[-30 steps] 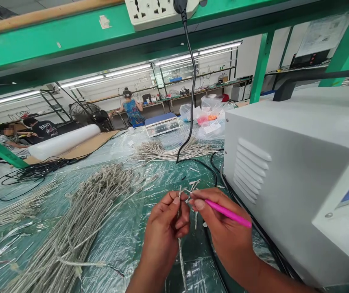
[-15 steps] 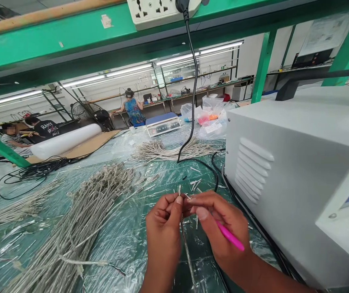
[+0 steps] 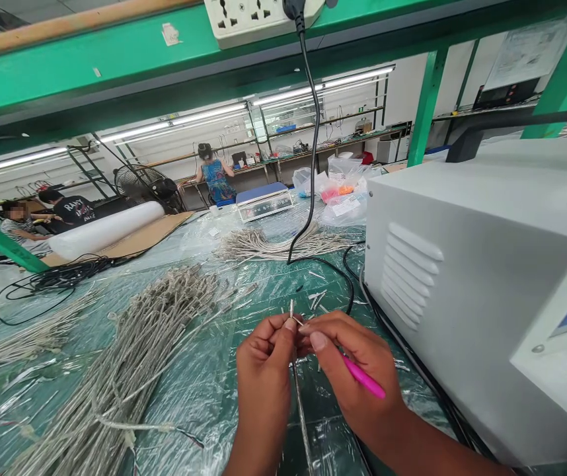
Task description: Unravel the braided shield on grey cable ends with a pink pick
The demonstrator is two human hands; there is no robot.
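A slim silvery-grey cable is clamped between the thumb and fingers of the left hand, its pale tip standing just above them and its length running down toward the near edge of the green, film-covered tabletop. The right hand grips a bright pink, pen-like handle; its thumb and forefinger are close together beside the cable tip, where a thin pale strand crosses from one hand to the other. Whether those fingertips pinch the strand itself is too small to tell.

The likeliest trouble is at that tip: a hard sideways pull could snap or nick the strand, and a loose left pinch could let the cable twist or slide down. The pink handle lies slantwise in the right hand, so a slip might send its hidden working end into the left thumb. The small white scraps just beyond the hands could stick to the work or get mixed in.

Both wrists rest low over the near part of the tabletop. The left forearm rises steeply, thumb uppermost; the right comes in slantwise from the near right, knuckles outward, between the left hand and the large grey metal machine.
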